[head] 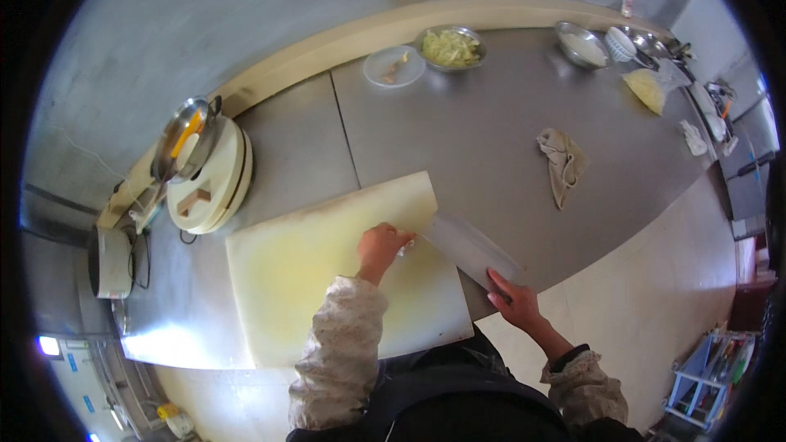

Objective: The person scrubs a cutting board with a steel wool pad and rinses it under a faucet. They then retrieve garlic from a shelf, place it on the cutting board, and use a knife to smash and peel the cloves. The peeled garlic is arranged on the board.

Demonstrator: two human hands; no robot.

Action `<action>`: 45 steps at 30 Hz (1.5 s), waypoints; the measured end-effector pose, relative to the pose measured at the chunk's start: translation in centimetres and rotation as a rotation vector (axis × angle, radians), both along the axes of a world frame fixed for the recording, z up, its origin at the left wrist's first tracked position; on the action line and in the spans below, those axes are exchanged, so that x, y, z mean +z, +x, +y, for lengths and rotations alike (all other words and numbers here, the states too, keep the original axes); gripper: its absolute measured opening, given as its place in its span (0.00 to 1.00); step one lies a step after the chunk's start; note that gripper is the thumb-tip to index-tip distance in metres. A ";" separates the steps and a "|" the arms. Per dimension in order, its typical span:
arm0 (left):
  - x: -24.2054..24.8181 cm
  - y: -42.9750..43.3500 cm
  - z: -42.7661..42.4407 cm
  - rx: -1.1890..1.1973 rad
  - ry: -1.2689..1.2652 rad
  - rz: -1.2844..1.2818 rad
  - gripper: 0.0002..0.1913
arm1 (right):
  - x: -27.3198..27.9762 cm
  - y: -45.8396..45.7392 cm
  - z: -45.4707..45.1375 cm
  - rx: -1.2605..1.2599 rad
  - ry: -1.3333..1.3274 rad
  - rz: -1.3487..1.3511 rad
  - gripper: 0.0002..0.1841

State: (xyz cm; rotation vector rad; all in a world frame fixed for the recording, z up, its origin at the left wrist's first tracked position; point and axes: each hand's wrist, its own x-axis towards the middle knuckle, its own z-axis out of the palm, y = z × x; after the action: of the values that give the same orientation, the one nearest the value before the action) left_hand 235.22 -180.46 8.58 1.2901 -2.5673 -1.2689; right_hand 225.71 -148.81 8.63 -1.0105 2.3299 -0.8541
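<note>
My right hand (514, 302) grips the handle of a wide cleaver (470, 245). The blade points away to the upper left, its far end at the right edge of a white plastic cutting board (295, 276). Over the right part of that board is my left hand (382, 248), its fingers closed on a small white wad (405, 248), perhaps tissue or cloth; most of it is hidden by the fingers. Yellowish stains mark the board, which lies askew on a steel worktop (491, 153).
A folded cloth (564, 162) lies right of the board. Along the back stand a bowl of chopped greens (452, 49), a clear lid (395, 67) and a bowl of white contents (583, 48). At left, a steel pan (212, 135) rests on a round cream appliance (215, 190). A bag of yellow food (645, 89) sits far right.
</note>
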 end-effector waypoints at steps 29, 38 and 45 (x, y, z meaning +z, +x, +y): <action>-2.7 6.4 3.5 0.431 -0.038 0.444 0.10 | -1.4 -5.8 -10.7 0.415 -0.064 0.006 0.27; -1.9 8.2 2.9 0.778 0.333 0.548 0.15 | 1.5 -5.3 -12.6 0.438 -0.441 0.176 0.27; -0.4 13.4 4.9 1.004 0.571 0.821 0.15 | 0.7 -6.9 -12.2 0.823 0.144 0.368 0.30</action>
State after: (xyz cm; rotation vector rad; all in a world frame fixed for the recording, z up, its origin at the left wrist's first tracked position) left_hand 248.59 -175.60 8.15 1.3651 -0.8274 -1.7204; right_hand 218.78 -161.03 9.29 -1.9664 1.8861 -0.1766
